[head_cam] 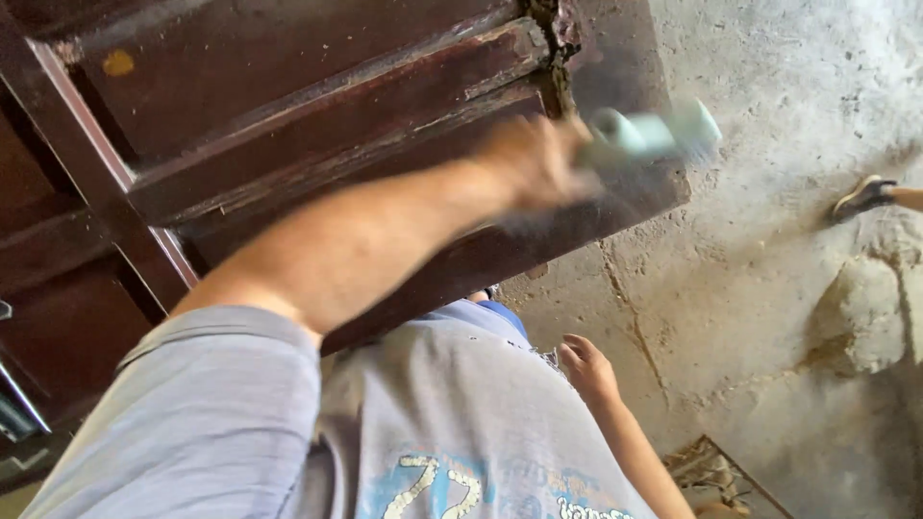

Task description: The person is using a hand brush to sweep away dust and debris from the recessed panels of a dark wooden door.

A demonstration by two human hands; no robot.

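Your left hand [534,159] is raised in front of the dark brown wooden door [317,106], at the end of an outstretched bare forearm. Its fingers are curled around one end of a pale green pipe fitting [654,135], which sticks out past your fingertips toward the door's outer edge. Motion blur smears both hand and fitting, so the exact grip is hard to read, but the fingers look wrapped rather than spread. The fitting lies over the lower corner of the door, where the wood is chipped and worn just above your knuckles.

Your right hand [585,365] hangs low beside your grey T-shirt [452,423], well apart from the fitting. Its fingers are loosely curled inward and hold nothing that shows.

Beyond your fingertips lies a rough concrete floor [769,192] with a crack running through it. A pale stone [860,312] sits on it farther out, and another person's sandalled foot [865,195] shows at the frame's edge. A rusty metal frame [716,471] lies near your right forearm.
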